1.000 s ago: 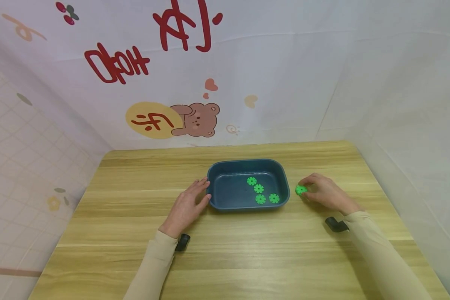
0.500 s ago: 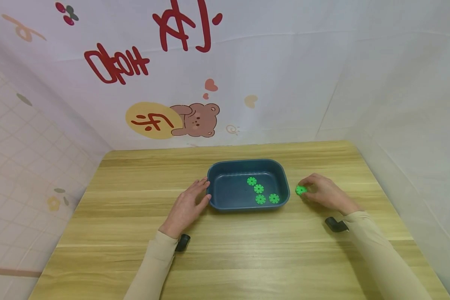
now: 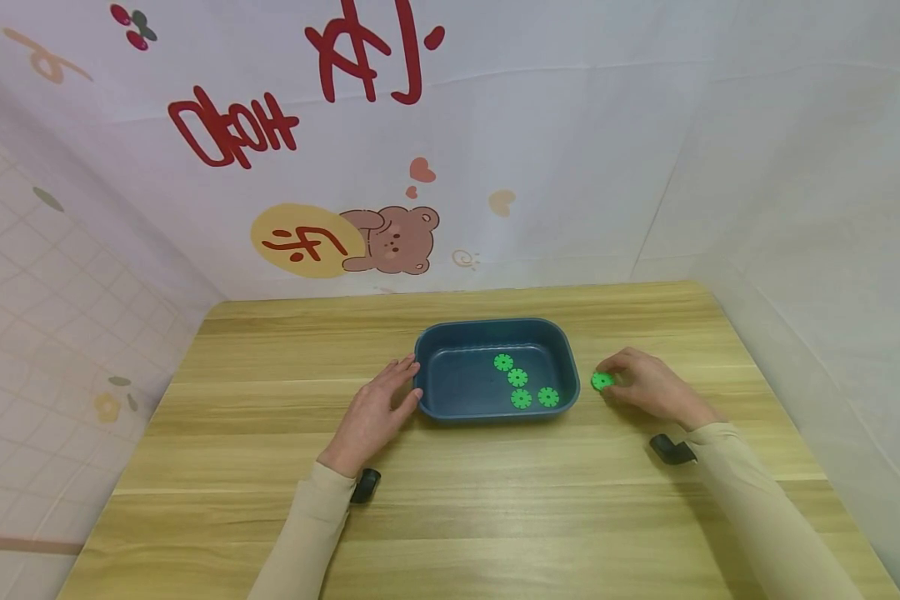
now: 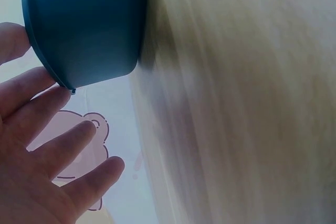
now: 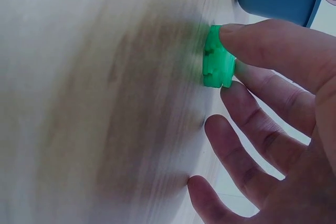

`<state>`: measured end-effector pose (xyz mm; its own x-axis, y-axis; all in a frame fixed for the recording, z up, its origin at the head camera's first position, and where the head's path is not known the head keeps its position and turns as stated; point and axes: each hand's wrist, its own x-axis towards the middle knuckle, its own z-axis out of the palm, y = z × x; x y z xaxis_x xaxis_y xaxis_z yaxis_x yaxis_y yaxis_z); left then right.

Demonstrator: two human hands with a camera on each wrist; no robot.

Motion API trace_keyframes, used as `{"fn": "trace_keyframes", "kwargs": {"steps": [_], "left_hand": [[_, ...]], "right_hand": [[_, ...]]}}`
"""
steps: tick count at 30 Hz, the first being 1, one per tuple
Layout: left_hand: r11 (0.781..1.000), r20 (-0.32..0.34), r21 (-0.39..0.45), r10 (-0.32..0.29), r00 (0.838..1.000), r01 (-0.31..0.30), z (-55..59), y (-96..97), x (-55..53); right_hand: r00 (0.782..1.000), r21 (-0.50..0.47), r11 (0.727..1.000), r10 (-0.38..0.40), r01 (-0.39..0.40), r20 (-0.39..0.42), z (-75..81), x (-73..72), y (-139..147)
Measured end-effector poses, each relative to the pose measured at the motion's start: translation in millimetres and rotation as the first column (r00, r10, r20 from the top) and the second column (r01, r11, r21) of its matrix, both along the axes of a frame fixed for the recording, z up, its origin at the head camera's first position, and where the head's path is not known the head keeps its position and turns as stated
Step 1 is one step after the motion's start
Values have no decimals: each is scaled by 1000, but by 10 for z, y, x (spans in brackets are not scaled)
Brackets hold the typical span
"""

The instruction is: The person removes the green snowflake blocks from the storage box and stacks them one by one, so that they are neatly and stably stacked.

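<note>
A dark blue rectangular tray (image 3: 461,379) stands on the wooden table. Lying flat on the right part of its floor are several green notched plastic discs (image 3: 517,377). My left hand (image 3: 371,417) rests its thumb and fingertips against the tray's left end, at the rim, with the fingers spread and fairly straight. Just beyond the opposite end, my right hand (image 3: 656,387) pinches a small stack of green notched discs (image 5: 218,61) between thumb and fingertips, low at the tabletop. Seen edge-on in the right wrist view, that stack shows more than one layer.
The wooden table (image 3: 465,517) runs back to a white printed curtain (image 3: 570,167) with a bear and red characters. More curtain hangs along the left and right sides. Black wrist-camera mounts (image 3: 672,449) sit below both sleeves.
</note>
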<state>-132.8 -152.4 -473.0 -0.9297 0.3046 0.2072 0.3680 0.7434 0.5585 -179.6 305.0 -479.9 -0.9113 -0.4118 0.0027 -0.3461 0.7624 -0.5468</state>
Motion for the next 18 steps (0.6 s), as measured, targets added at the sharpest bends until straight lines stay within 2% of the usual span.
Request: {"fn": "trace_keyframes", "kwargs": {"steps": [12,18], "left_hand": [[1000,23,4,0,1000,0,6,-5,2],[1000,17,10,-2,1000,2,-1,-11,1]], "right_hand": [[1000,12,1000,0,0,-11,-34,-17,9],[999,-22,999,-34,34,-17,-8,22,21]]}}
